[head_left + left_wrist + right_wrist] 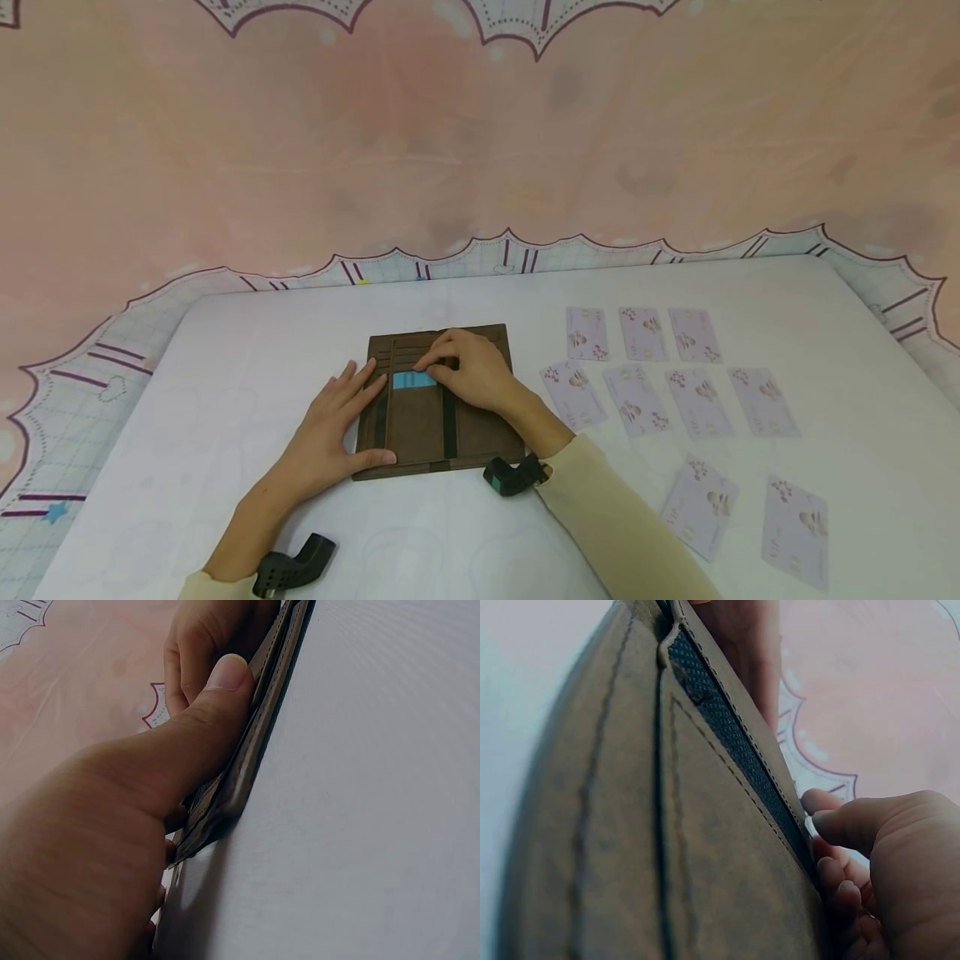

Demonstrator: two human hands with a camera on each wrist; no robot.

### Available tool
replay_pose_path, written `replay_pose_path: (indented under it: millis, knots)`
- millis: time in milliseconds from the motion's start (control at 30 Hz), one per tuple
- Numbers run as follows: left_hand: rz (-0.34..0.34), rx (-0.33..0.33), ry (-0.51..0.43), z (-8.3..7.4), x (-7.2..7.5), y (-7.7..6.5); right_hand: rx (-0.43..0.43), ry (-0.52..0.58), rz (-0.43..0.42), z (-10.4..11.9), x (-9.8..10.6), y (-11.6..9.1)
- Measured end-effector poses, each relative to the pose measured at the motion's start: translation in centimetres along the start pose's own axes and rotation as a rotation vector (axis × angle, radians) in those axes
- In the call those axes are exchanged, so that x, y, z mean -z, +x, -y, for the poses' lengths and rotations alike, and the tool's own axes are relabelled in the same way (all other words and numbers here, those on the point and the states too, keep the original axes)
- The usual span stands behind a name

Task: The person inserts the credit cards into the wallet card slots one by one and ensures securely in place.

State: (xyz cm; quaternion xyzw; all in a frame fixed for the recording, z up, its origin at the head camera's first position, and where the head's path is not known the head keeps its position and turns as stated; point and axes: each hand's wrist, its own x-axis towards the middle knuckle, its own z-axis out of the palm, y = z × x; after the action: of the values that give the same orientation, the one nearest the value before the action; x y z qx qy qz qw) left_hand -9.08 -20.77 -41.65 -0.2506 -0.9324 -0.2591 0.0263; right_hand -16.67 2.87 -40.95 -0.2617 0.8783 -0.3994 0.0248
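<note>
An open brown wallet [416,425] lies on the white table, with stitched card slots and dark strips inside. A blue card [411,381] shows as a short band above the edge of one pocket, the rest hidden inside. My right hand [480,372] reaches over the wallet and pinches the card's top edge between thumb and fingers; in the right wrist view the thumb [847,825] is bent at the pocket's end. With fingers spread, my left hand [318,442] rests on the wallet's left side, its thumb [202,724] on the lower border in the left wrist view.
Several pale printed cards [642,333] lie spread in rows on the table's right side, two of them nearer the front, by the right sleeve [615,517]. A patterned orange cloth [480,150] hangs behind the table. Each wrist carries a black camera [296,567].
</note>
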Motion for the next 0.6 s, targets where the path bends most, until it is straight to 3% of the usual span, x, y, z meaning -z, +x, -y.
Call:
replay_pose_path:
  millis: [600]
  knots:
    - [0.002, 0.002, -0.003, 0.03, -0.08, -0.06, -0.014, 0.002, 0.050, 0.01, 0.01, -0.01]
